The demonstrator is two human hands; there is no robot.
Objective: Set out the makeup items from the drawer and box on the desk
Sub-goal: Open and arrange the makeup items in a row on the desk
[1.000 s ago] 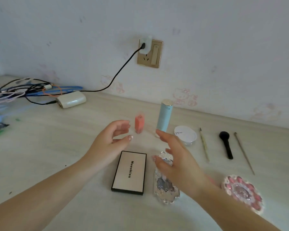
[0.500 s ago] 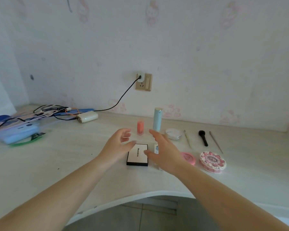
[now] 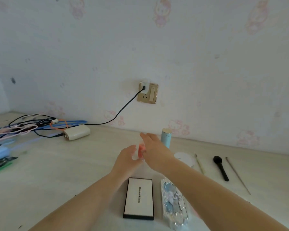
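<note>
Left hand (image 3: pixel 126 158): fingers loosely spread, just beside the coral bottle; contact unclear.
Right hand (image 3: pixel 153 148): fingers straight, reaching past it.
Coral bottle (image 3: pixel 141 150): upright on desk (image 3: pixel 57 172), between both hands.
Palette box (image 3: pixel 138 198): flat, nearer the desk's front edge.

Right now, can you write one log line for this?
left hand open beside pink bottle | right hand open over it | palette flat on desk

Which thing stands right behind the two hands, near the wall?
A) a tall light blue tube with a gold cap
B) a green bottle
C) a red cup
A: the light blue tube stands upright just past the right hand, near the wall.
</note>
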